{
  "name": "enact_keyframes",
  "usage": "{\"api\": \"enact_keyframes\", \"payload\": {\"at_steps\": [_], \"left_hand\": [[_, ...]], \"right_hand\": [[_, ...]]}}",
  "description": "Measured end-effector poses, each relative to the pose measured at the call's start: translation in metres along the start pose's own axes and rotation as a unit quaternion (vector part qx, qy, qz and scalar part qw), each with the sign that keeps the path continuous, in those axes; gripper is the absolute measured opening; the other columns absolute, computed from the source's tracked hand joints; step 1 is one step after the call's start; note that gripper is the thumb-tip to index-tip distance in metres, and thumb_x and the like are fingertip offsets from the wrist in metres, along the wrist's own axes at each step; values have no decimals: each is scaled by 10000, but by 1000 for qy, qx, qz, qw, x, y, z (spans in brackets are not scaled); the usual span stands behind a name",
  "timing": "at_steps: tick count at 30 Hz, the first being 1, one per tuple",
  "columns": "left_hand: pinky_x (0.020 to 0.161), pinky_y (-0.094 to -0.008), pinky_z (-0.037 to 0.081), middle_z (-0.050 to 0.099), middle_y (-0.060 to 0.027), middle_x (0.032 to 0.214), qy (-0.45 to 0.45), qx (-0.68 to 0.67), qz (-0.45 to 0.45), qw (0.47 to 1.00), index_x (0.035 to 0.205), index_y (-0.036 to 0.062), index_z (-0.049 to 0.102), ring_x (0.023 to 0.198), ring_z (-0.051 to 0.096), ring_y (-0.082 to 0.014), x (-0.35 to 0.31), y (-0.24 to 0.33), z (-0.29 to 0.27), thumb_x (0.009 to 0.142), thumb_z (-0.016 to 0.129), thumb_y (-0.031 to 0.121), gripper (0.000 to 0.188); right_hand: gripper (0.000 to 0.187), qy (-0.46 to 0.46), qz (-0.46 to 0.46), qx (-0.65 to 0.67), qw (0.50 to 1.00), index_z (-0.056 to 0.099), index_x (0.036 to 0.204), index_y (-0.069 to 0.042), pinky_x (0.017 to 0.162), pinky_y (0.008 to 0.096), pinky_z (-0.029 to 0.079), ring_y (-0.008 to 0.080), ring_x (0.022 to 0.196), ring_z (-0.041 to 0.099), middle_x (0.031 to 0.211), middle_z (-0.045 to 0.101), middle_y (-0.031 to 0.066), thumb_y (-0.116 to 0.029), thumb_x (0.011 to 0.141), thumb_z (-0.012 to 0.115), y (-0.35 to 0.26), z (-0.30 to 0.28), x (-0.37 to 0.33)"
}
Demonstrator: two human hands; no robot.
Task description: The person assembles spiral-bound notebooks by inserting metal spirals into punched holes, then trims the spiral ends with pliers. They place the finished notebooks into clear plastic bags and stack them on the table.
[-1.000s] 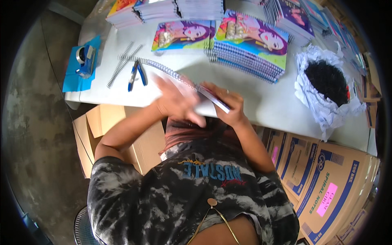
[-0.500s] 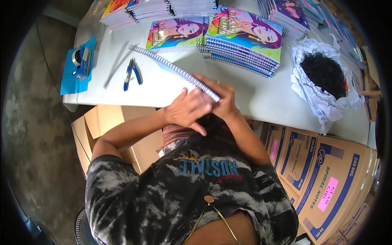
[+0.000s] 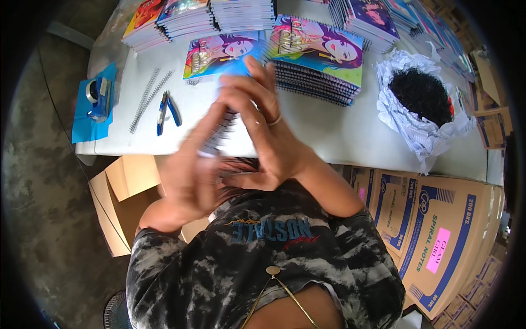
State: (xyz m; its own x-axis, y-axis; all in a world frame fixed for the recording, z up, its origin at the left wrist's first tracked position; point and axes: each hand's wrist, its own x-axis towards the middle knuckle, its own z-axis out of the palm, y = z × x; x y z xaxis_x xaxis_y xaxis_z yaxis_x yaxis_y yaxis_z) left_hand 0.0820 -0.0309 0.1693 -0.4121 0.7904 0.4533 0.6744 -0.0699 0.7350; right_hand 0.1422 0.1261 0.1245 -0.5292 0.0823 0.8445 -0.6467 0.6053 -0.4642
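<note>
A spiral notebook point(image 3: 218, 137) stands tilted on edge over the table's near side, its wire coil showing between my hands. My left hand point(image 3: 197, 159), smeared by motion, presses along its left side with the fingers pointing up and away. On the other side is my right hand point(image 3: 268, 123), a ring on one finger, its fingers bent over the upper part of the notebook and its thumb lower down. Most of the cover is hidden by the hands. Just beyond lie another spiral notebook point(image 3: 200, 57) and a stack of matching notebooks point(image 3: 318, 82).
Blue-handled pliers point(image 3: 167, 112) and loose wire coils point(image 3: 148, 101) lie to the left, near a tape dispenser point(image 3: 99, 101) on blue sheets. At right, crumpled paper point(image 3: 424, 140) holds a black tangled mass point(image 3: 421, 97). Cardboard boxes point(image 3: 444, 247) stand below the table; more notebook stacks point(image 3: 186, 22) line the back.
The notebook has swung from a long diagonal to a steeper, more upright position nearer the middle. My left hand has moved left against it; my right hand has shifted left and up over it.
</note>
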Motion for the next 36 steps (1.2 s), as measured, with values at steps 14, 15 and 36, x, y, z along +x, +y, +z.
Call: {"api": "enact_keyframes", "payload": {"at_steps": [14,15,36], "left_hand": [[637,-186,424,574,11,823,-55,-320,-137,936,895,21,608,715,510,-34,47,-80,-5,790,616,15,105],[610,-180,404,551,16,819,-66,-303,-118,943,865,28,603,698,488,-32,48,-83,-6,783,610,21,83],[894,-430,400,565,-77,1152,207,406,95,885,1111,168,597,1083,518,-301,244,-146,60,713,708,400,474]], "right_hand": [[211,50,406,115,905,596,760,11,616,234,482,105,679,595,734,605,58,80,619,737,16,-8,2],[221,62,353,75,931,596,768,7,606,236,477,102,672,583,738,577,49,81,615,737,15,-3,1],[342,444,269,-291,804,430,1061,43,948,402,325,283,1030,467,1087,475,181,-140,829,603,133,-98,-74]]}}
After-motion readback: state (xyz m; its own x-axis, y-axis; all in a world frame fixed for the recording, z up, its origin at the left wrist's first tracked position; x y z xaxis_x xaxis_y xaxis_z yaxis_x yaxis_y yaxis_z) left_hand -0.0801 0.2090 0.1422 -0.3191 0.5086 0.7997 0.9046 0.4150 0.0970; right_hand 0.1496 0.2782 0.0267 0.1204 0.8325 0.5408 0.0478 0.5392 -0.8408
